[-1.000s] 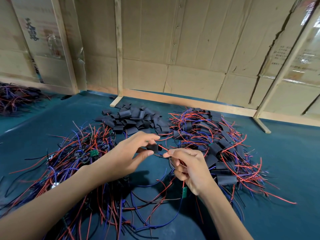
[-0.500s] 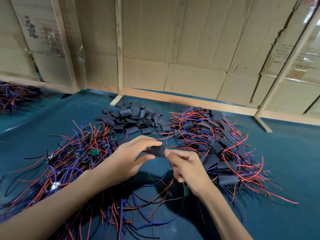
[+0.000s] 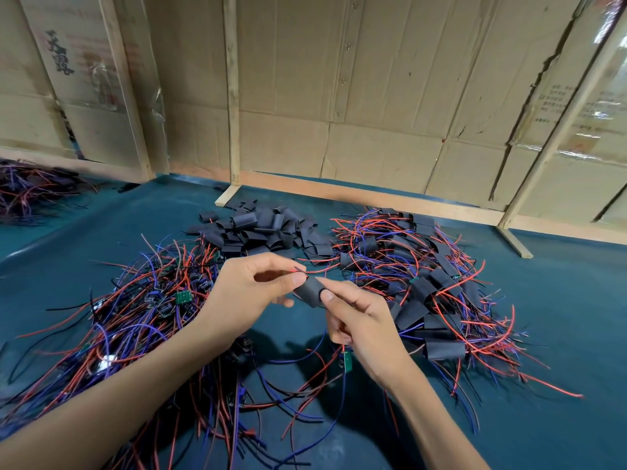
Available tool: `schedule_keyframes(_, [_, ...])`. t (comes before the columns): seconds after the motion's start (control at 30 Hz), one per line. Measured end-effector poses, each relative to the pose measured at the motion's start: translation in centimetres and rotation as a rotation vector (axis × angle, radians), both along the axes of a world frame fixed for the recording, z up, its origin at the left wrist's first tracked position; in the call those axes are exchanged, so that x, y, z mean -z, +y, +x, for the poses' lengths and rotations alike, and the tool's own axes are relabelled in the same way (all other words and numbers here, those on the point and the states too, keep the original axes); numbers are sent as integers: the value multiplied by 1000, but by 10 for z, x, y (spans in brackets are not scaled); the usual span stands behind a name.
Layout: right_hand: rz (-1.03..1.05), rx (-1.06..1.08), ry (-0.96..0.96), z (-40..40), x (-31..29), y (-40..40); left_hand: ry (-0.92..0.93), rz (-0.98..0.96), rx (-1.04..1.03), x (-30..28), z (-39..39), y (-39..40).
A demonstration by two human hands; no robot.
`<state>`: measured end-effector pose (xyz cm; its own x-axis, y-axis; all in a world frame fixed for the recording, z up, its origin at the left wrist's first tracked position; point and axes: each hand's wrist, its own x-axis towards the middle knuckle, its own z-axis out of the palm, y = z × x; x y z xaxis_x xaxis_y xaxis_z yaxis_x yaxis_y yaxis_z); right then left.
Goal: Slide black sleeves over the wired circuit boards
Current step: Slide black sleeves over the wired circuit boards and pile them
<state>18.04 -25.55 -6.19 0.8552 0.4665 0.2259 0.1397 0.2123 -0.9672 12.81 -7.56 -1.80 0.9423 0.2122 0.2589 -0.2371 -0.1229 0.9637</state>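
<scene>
Cardboard panels (image 3: 390, 96) on wooden battens back a teal work mat (image 3: 559, 317). At left lies a pile of bare wired boards (image 3: 146, 300). Left hand (image 3: 247, 293) pinches red and black wire ends (image 3: 300, 270) between thumb and forefinger. Right hand (image 3: 359, 320) pinches a black sleeve (image 3: 310, 293), touching those ends; a green board (image 3: 347, 361) hangs below it. Loose sleeves (image 3: 261, 228) lie behind; sleeved units (image 3: 424, 293) are piled at right.

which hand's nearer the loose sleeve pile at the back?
Left. The left hand sits just in front of the loose sleeve pile; the right hand is lower and off to the pile's right.
</scene>
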Motion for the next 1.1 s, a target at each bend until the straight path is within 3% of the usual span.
schedule_keyframes(0.13, [-99, 182, -197, -5, 3, 5, 33, 99, 0, -11, -2, -4])
schedule_keyframes(0.27, [-290, 486, -713, -6, 6, 3, 79, 236, -5, -24, 0, -11])
schedule_keyframes(0.33, [-281, 507, -765, -6, 6, 2, 73, 271, 9, -31, 1, -18])
schedule_keyframes(0.4, [-234, 442, -650, -6, 4, 0, 84, 297, 27, -37, 2, -22])
schedule_keyframes(0.53, [118, 38, -181, -6, -10, -8, 161, 270, 92, -49, 7, -21])
schedule_keyframes(0.7, [279, -176, 78, -6, -21, -11, 211, 194, 171, -58, 10, -21])
schedule_keyframes(0.93, [375, -243, 163, -3, -27, -18, 188, 122, 251, -72, 16, -24])
schedule_keyframes(1.1, [293, -178, 150, 1, -26, -22, 156, 99, 329, -85, 22, -26])
